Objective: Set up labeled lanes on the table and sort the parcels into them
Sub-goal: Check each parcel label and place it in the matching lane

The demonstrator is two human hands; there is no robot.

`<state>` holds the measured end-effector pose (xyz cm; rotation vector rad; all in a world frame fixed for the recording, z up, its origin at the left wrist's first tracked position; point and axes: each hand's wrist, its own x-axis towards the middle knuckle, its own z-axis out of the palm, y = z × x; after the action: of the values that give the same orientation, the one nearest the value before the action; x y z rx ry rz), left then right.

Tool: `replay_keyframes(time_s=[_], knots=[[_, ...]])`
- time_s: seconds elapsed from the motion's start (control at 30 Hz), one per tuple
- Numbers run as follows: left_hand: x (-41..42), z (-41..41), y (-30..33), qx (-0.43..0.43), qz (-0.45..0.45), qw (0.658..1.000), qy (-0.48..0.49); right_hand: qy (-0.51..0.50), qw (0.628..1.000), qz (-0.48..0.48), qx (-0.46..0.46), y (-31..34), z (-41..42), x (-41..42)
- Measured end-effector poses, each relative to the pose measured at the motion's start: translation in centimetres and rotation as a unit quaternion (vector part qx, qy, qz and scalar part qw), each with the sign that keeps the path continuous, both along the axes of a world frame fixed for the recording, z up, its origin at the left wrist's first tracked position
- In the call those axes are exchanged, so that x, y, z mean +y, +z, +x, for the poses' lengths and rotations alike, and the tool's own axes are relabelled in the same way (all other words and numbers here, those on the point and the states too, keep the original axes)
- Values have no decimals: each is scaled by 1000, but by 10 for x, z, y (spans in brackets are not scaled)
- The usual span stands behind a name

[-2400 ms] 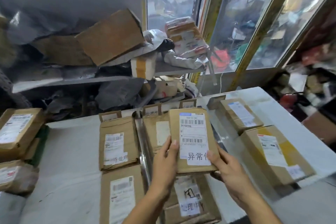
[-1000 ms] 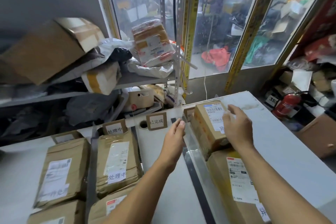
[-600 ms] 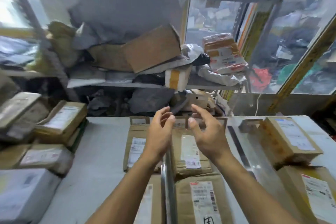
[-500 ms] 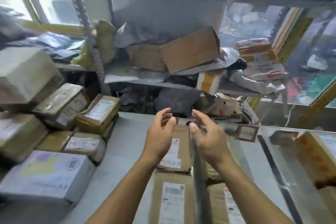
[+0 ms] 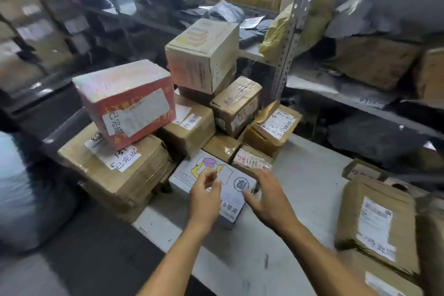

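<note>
A flat white parcel [image 5: 228,197] with a cartoon print and a round stamp lies at the left end of the grey table [image 5: 305,175]. My left hand [image 5: 205,196] hovers over its near left part, fingers loosely spread, holding nothing. My right hand [image 5: 268,197] reaches over its right edge, fingers spread, also empty. Behind it rises a pile of unsorted parcels: a red box [image 5: 127,103] with a handwritten label, a big brown carton [image 5: 117,166] under it, a tall cream box [image 5: 204,55] and several small brown boxes [image 5: 236,106].
Sorted brown parcels [image 5: 377,226] lie in a lane at the right, with a small cardboard lane label [image 5: 362,172] standing behind them. A metal shelf upright [image 5: 286,48] and shelves stuffed with bags and boxes stand behind the table. The floor drops off at the left.
My view has swung left from the sorted lanes to the unsorted pile. Both empty hands have come down toward the white printed parcel.
</note>
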<state>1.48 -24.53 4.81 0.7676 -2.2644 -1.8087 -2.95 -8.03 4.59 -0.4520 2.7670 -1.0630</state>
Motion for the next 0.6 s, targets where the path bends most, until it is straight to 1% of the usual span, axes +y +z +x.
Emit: replay_keyframes(time_s=[0.2, 0.37, 0.5, 0.6], knots=[[-31, 19, -36, -53, 26, 997, 54, -18, 995, 92, -40, -41, 1, -21], [-45, 24, -46, -80, 41, 989, 121, -16, 992, 123, -18, -45, -6, -27], [-50, 24, -49, -105, 64, 986, 116, -17, 989, 148, -27, -43, -10, -30], [-47, 29, -50, -110, 108, 982, 111, -16, 984, 171, -48, -44, -5, -27]])
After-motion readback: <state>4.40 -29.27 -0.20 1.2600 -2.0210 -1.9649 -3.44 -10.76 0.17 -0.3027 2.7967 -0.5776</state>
